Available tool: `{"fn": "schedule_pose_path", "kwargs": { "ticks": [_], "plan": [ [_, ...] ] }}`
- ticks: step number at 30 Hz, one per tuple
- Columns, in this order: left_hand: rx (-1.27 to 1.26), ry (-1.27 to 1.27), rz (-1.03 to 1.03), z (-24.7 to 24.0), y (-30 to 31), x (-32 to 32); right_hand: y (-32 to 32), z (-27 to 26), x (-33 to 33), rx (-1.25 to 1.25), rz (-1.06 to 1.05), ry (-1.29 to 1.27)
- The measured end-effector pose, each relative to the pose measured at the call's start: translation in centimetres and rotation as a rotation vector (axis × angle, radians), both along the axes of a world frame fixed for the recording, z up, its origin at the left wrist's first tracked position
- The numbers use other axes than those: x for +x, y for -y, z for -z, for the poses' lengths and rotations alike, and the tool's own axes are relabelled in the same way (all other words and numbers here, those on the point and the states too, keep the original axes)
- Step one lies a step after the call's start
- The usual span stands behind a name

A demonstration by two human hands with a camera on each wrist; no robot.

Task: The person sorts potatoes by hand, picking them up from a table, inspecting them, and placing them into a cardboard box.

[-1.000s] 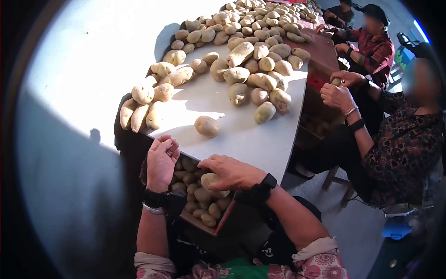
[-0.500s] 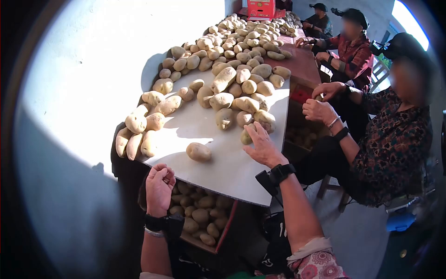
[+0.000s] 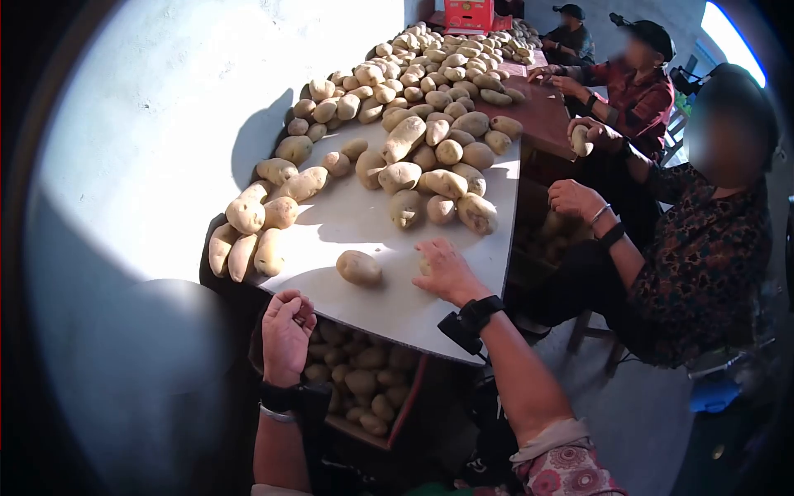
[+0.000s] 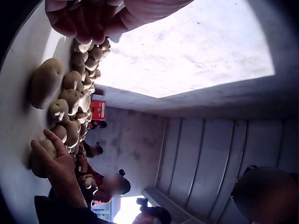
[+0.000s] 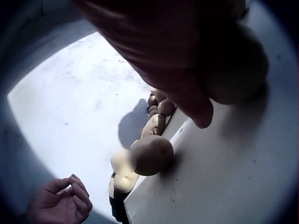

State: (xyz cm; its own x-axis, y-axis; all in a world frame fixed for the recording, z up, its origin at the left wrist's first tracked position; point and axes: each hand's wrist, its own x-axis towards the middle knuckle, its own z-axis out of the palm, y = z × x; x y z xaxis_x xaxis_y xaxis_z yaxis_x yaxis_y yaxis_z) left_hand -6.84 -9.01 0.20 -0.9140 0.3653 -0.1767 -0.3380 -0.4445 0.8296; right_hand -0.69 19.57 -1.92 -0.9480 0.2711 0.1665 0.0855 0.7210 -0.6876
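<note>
Over the white tabletop point(image 3: 397, 318), my right hand point(image 3: 452, 274) has its fingers curled round a potato point(image 3: 425, 264), mostly covered in the head view. The right wrist view shows that potato point(image 5: 240, 70) low over or on the surface, beside my thumb. Another potato point(image 3: 359, 269) lies alone to its left. My left hand point(image 3: 286, 341) hangs at the table's near left edge, palm up, fingers loosely bent; no object shows in it in the right wrist view, where the hand point(image 5: 60, 200) is also seen.
A large heap of potatoes point(image 3: 405, 140) covers the far table. Several more point(image 3: 269, 252) line the left edge by the wall. Below the near edge stands a box point(image 3: 389, 442) of potatoes. Seated people point(image 3: 703, 240) work along the right side. A red carton point(image 3: 469, 16) stands at the far end.
My right hand left the box, where it held a potato, reached another one by the pile, and has drawn it nearer. My left hand stays about still. The nearest neighbour's hands have parted.
</note>
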Motion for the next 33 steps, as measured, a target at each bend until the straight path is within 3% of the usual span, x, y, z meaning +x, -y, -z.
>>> {"fn": "schedule_pose_path", "kwargs": {
  "ticks": [2,4,6,8,10,13,18,20,24,30,33],
  "plan": [
    [0.005,0.015,-0.005,-0.2,-0.1,0.2,0.4,-0.6,0.4,0.150,-0.055,0.156],
    [0.007,0.023,-0.018,-0.4,-0.1,0.2,1.0,-1.1,0.8,0.163,-0.035,0.117],
    [-0.064,-0.036,0.016,-0.2,-0.1,0.2,1.7,-1.2,1.3,0.162,-0.014,0.088],
    [-0.151,-0.084,0.006,0.0,-0.7,0.1,2.1,-1.7,1.2,0.251,-0.028,0.283],
    [-0.237,-0.128,-0.010,0.3,-1.5,-0.3,2.8,-2.1,1.5,0.245,-0.084,0.284],
    [-0.577,-0.406,0.085,0.6,-3.2,-0.7,4.3,-1.9,1.7,0.235,-0.159,0.282],
    [-0.868,-0.744,0.160,1.1,-5.7,-1.0,5.8,-1.6,3.3,0.296,-0.189,0.197],
    [-1.025,-1.013,0.235,0.6,-6.4,-1.2,5.6,-1.5,3.4,0.258,-0.231,0.134],
    [-0.951,-1.036,0.225,1.6,-7.6,-2.2,5.0,-1.5,3.9,0.231,-0.262,0.124],
    [-1.221,-0.914,0.113,-0.7,-8.5,-0.5,4.8,-2.7,5.1,0.077,-0.281,0.117],
    [-1.125,-1.007,0.041,1.6,-9.1,-1.1,4.9,-1.1,5.2,0.174,-0.212,0.055]
  ]
}}
